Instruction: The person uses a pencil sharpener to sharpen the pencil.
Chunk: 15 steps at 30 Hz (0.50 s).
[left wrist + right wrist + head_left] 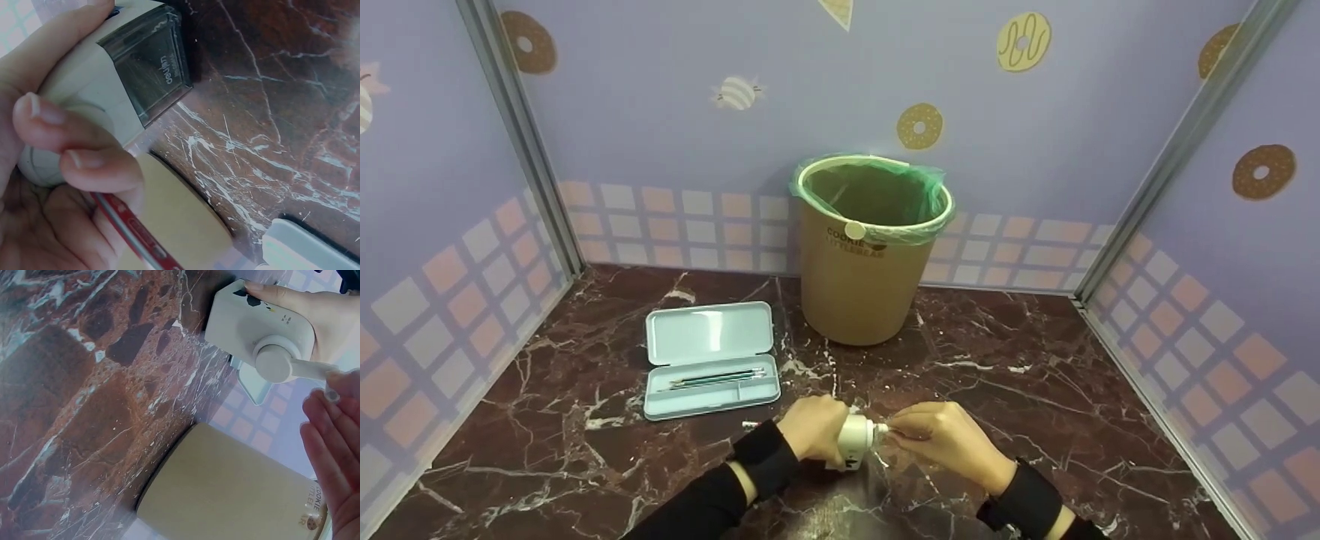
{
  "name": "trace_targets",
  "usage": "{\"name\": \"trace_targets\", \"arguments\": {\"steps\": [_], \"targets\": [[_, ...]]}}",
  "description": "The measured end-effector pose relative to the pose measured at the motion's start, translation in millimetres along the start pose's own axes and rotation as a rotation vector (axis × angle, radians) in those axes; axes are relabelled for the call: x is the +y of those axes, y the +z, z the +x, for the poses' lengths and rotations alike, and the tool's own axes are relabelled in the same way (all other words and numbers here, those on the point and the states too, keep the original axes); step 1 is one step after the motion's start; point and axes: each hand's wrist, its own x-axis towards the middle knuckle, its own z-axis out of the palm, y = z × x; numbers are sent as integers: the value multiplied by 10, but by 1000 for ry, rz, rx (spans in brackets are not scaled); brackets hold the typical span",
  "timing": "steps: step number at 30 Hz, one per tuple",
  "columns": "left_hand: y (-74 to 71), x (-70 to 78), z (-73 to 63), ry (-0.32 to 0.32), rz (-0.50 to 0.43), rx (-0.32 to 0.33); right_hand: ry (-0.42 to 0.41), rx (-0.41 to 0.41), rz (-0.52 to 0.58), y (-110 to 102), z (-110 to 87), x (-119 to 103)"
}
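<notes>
**Left hand grips pencil sharpener, right hand pinches its crank, lower centre of frame**

Far left: left wall (420, 225) meets the worktop (997, 360) along a diagonal edge. Marble between that edge and the open pencil case (709, 337), left of centre. Dark pencils (720, 379) in the case overlap; count hard to make out. Next, a red pencil (134, 232): one end pokes out left of the left hand (814, 429) in the head view, the middle is hidden behind that hand. Can't tell if its tip sits in the sharpener.

Left hand is curled around the white pencil sharpener (855, 433), lower centre, covering much of its left side. Dark see-through drawer (152, 67) shows only in the left wrist view, its lettering upside down.

Bin (862, 289) stands upper centre near the back wall, well apart from both hands; inside is dark, bottom not visible. Right hand (941, 435) pinches the end of the crank handle (309, 370); fingers mostly hide its knob.

Marble runs on from the right hand to the right wall (1252, 247). Worktop's near edge and both sleeves cut off at frame bottom.
</notes>
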Motion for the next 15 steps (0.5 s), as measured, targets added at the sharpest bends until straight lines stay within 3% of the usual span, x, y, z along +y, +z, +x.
{"name": "trace_targets", "arguments": {"steps": [15], "targets": [[11,-23,13,23,0,-8,88,3,-49,22,30,24]]}}
